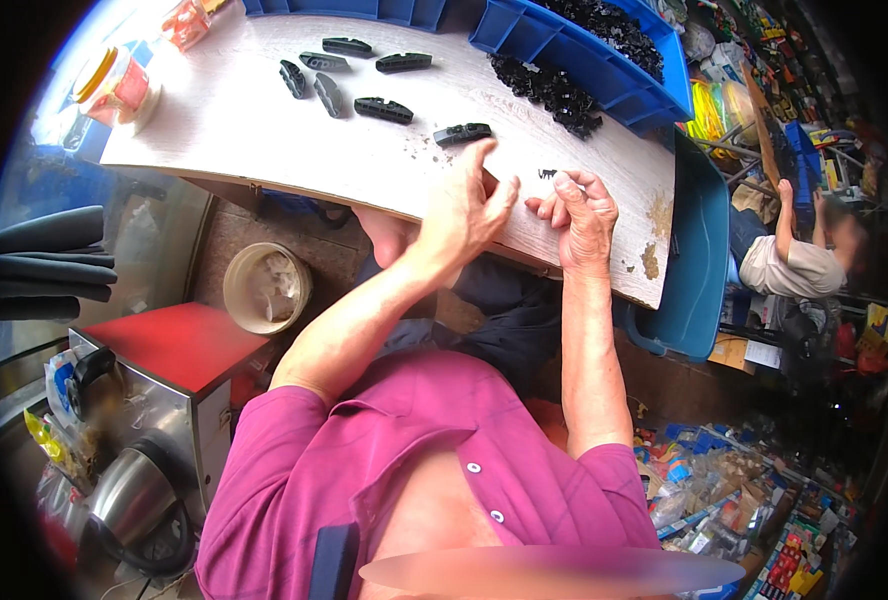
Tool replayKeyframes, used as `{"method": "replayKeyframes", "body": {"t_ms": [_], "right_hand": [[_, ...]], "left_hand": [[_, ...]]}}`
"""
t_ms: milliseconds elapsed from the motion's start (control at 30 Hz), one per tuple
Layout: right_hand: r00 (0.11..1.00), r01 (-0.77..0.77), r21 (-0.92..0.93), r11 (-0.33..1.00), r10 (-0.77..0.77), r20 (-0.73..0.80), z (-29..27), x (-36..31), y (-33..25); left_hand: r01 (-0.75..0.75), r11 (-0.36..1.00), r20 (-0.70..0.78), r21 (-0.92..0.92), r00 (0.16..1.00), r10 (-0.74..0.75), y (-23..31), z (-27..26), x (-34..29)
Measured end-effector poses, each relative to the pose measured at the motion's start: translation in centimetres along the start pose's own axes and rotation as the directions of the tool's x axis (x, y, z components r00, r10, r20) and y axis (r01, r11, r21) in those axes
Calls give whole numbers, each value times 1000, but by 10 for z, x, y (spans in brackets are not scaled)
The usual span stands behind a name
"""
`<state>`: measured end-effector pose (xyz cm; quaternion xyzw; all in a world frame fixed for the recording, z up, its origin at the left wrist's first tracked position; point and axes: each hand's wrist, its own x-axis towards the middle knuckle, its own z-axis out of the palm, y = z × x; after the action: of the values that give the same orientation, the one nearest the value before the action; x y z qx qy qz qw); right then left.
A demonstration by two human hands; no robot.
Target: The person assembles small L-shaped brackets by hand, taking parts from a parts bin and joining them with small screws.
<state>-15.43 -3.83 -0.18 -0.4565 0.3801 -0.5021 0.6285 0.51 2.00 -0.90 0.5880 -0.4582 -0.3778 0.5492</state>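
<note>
My left hand (464, 208) reaches over the table's near edge with thumb and fingers apart. Its foremost fingertip is right by a long black plastic part (462, 134), and whether they touch I cannot tell. To its right, my right hand (582, 212) is closed, fingers curled and thumb pressed to the index finger. A tiny black toothed piece (548, 174) shows at those fingertips and appears pinched there. Farther left on the table lie several similar black parts, including one (383, 110) nearest my left hand.
Loose small black pieces (544, 92) are heaped before a blue bin (679, 85) at the back right of the white table (264, 130). A lidded jar (114, 88) stands at the left. Below are a bucket (267, 288) and a red-topped cabinet (174, 345); a teal tub (699, 250) adjoins the right edge.
</note>
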Motion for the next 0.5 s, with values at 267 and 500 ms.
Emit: {"method": "replayKeyframes", "body": {"t_ms": [267,500], "right_hand": [[1000,17,26,1000,-17,-26,1,1,2],[999,33,39,999,-33,-19,2,1,3]], "left_hand": [[-119,779,-16,616,986,164,3,-20,36],[-356,627,113,693,913,393,-3,-21,22]]}}
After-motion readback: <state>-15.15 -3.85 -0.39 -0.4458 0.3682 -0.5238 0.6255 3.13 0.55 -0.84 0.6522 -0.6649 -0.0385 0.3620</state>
